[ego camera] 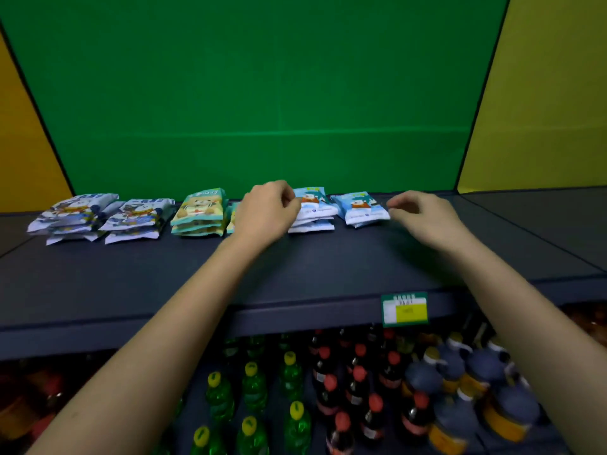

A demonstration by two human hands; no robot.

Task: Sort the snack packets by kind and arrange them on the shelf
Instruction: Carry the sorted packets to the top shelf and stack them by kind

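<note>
Snack packets lie in small stacks along the back of a dark shelf [328, 257]. Two stacks of white-and-blue packets [75, 213] [136, 220] sit at the left. A stack of teal-and-yellow packets [198, 213] follows, with another partly hidden behind my left hand. Two stacks of light-blue packets [315, 208] [359, 208] stand at the right. My left hand [267, 210], fingers curled, touches the left edge of the first light-blue stack. My right hand [418, 213], fingers curled, reaches the right edge of the second light-blue stack. Whether either hand pinches a packet is unclear.
A green back panel [262, 93] rises behind the packets, with yellow panels [542, 93] at both sides. A price tag [404, 309] hangs on the shelf's front edge. Below stand green bottles [253, 385], red-capped dark bottles [358, 379] and dark-lidded jars [486, 382].
</note>
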